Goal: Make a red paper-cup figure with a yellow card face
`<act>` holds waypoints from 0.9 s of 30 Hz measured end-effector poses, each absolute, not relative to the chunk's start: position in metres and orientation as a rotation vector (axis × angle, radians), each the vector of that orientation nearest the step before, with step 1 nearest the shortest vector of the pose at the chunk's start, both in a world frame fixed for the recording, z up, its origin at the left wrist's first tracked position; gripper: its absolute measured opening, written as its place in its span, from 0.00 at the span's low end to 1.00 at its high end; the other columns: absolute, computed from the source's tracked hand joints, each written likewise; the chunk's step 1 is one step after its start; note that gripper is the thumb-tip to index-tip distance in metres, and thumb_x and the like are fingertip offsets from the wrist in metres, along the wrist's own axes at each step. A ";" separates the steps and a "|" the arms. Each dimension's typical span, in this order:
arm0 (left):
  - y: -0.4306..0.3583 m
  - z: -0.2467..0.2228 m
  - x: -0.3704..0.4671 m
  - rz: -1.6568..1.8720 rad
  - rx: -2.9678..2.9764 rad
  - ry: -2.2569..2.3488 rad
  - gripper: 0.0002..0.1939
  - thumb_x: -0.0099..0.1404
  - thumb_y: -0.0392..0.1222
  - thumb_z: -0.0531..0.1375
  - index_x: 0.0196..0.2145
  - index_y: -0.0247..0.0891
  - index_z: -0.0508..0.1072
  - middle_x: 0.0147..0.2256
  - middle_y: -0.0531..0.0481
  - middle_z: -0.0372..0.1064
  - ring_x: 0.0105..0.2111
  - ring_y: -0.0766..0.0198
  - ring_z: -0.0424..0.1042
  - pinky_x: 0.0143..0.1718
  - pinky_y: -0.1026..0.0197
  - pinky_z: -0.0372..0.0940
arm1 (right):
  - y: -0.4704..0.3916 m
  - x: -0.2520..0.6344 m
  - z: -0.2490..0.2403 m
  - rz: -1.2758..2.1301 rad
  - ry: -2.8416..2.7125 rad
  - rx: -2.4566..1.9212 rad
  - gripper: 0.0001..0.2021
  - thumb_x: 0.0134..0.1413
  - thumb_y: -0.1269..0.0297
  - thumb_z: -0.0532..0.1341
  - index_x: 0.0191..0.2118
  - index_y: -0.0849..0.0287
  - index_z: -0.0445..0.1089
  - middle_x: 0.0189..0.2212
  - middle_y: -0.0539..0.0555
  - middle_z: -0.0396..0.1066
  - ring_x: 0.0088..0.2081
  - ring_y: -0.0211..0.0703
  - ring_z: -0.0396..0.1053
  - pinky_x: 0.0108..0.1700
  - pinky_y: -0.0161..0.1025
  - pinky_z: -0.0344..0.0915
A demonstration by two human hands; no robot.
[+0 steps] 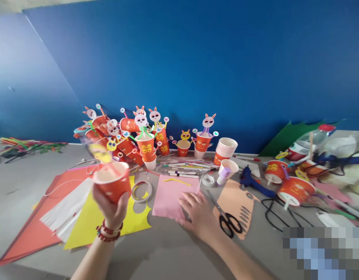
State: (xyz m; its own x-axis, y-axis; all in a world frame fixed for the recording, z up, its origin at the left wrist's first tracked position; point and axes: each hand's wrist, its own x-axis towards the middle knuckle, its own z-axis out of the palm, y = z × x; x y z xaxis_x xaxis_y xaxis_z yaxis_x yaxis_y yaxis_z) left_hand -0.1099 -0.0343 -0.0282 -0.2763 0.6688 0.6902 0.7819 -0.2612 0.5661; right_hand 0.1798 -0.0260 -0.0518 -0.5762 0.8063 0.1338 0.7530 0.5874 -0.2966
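A red paper cup (118,184) is in my left hand (109,208), raised over the yellow paper, with my fingers wrapped round it. A blurred yellow paper face (101,152) sticks up above its rim. My right hand (195,214) lies with fingers spread on the lower right part of a pink sheet (166,196). A yellow strip (177,181) rests near the sheet's top edge. Black-handled scissors (226,217) are just right of my right hand, partly on peach paper (236,198). A tape roll (141,191) sits between the hands.
Decorated cups (146,146) crowd the back left by the blue wall. Stacked cups (226,147), a white tape roll (208,180) and a glue stick (224,176) stand behind my right hand. A blue glue gun (257,184), cables and fallen cups (296,190) are at right.
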 end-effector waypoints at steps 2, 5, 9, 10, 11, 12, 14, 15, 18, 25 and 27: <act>-0.031 -0.029 -0.101 -1.452 -1.988 -1.821 0.42 0.66 0.51 0.57 0.68 0.38 0.40 0.64 0.33 0.52 0.62 0.44 0.58 0.59 0.43 0.61 | -0.027 0.176 -0.049 0.272 -2.554 -1.257 0.21 0.57 0.54 0.65 0.53 0.57 0.70 0.56 0.60 0.69 0.59 0.58 0.62 0.65 0.62 0.46; -0.028 -0.035 -0.086 -1.099 -2.354 -1.871 0.37 0.66 0.49 0.58 0.67 0.38 0.48 0.61 0.34 0.60 0.59 0.46 0.65 0.54 0.47 0.67 | -0.027 0.173 -0.047 0.234 -2.524 -1.216 0.14 0.58 0.60 0.65 0.49 0.57 0.72 0.52 0.58 0.72 0.55 0.55 0.65 0.64 0.60 0.49; -0.029 -0.042 -0.075 -0.944 -2.413 -1.867 0.38 0.66 0.47 0.57 0.68 0.37 0.46 0.60 0.33 0.63 0.58 0.44 0.66 0.52 0.46 0.67 | -0.026 0.175 -0.048 0.200 -2.440 -1.228 0.10 0.61 0.65 0.63 0.48 0.57 0.73 0.48 0.57 0.74 0.51 0.52 0.69 0.63 0.58 0.53; -0.030 -0.043 -0.074 -0.936 -2.407 -1.862 0.39 0.66 0.47 0.57 0.68 0.37 0.45 0.59 0.32 0.63 0.57 0.44 0.67 0.52 0.45 0.68 | -0.026 0.176 -0.048 0.207 -2.415 -1.228 0.10 0.61 0.65 0.62 0.48 0.57 0.72 0.47 0.57 0.75 0.50 0.52 0.69 0.62 0.57 0.54; -0.030 -0.044 -0.074 -0.929 -2.400 -1.864 0.39 0.66 0.47 0.57 0.68 0.37 0.44 0.59 0.32 0.63 0.57 0.43 0.67 0.51 0.45 0.68 | -0.026 0.176 -0.048 0.221 -2.397 -1.218 0.10 0.62 0.66 0.61 0.48 0.57 0.72 0.47 0.57 0.75 0.50 0.51 0.69 0.62 0.56 0.55; -0.030 -0.045 -0.074 -0.925 -2.394 -1.874 0.39 0.66 0.48 0.57 0.68 0.36 0.44 0.59 0.32 0.64 0.56 0.43 0.68 0.50 0.45 0.69 | -0.027 0.176 -0.048 0.239 -2.386 -1.204 0.10 0.62 0.67 0.61 0.48 0.57 0.72 0.47 0.57 0.75 0.50 0.51 0.69 0.62 0.55 0.55; -0.029 -0.047 -0.073 -0.929 -2.377 -1.910 0.39 0.67 0.49 0.57 0.68 0.36 0.43 0.58 0.31 0.65 0.55 0.43 0.69 0.48 0.45 0.70 | -0.029 0.174 -0.046 0.274 -2.385 -1.174 0.09 0.62 0.68 0.60 0.47 0.56 0.73 0.47 0.55 0.75 0.50 0.50 0.69 0.62 0.54 0.56; -0.029 -0.049 -0.073 -0.936 -2.369 -1.932 0.39 0.67 0.50 0.56 0.68 0.36 0.42 0.58 0.31 0.65 0.55 0.43 0.69 0.47 0.45 0.71 | -0.029 0.173 -0.045 0.290 -2.392 -1.161 0.08 0.62 0.68 0.60 0.46 0.56 0.73 0.47 0.55 0.75 0.49 0.49 0.69 0.62 0.54 0.56; -0.028 -0.052 -0.070 -0.949 -2.368 -1.961 0.41 0.67 0.53 0.56 0.68 0.36 0.41 0.55 0.33 0.68 0.52 0.44 0.72 0.45 0.46 0.71 | -0.031 0.171 -0.043 0.318 -2.407 -1.142 0.07 0.62 0.67 0.60 0.45 0.55 0.73 0.46 0.54 0.75 0.49 0.48 0.70 0.62 0.52 0.56; -0.031 -0.055 -0.058 -0.936 -2.347 -1.815 0.37 0.67 0.47 0.57 0.67 0.31 0.47 0.57 0.32 0.65 0.57 0.45 0.66 0.55 0.44 0.65 | -0.039 0.171 -0.042 0.327 -2.433 -1.091 0.18 0.62 0.62 0.61 0.56 0.54 0.68 0.53 0.57 0.72 0.53 0.53 0.67 0.61 0.54 0.58; -0.031 -0.055 -0.057 -0.940 -2.346 -1.800 0.36 0.67 0.47 0.57 0.66 0.32 0.50 0.59 0.32 0.64 0.58 0.45 0.65 0.55 0.44 0.64 | -0.039 0.169 -0.044 0.328 -2.472 -1.086 0.23 0.58 0.59 0.65 0.58 0.55 0.67 0.54 0.59 0.70 0.55 0.56 0.66 0.62 0.57 0.57</act>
State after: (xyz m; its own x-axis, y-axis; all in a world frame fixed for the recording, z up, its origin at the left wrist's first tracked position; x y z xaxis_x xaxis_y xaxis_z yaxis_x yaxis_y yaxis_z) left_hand -0.0570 -0.0305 -0.0553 0.1437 0.8652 0.4805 0.8888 -0.3263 0.3217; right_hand 0.1694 -0.0391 -0.0441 -0.6076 0.7433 0.2797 0.6448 0.6674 -0.3727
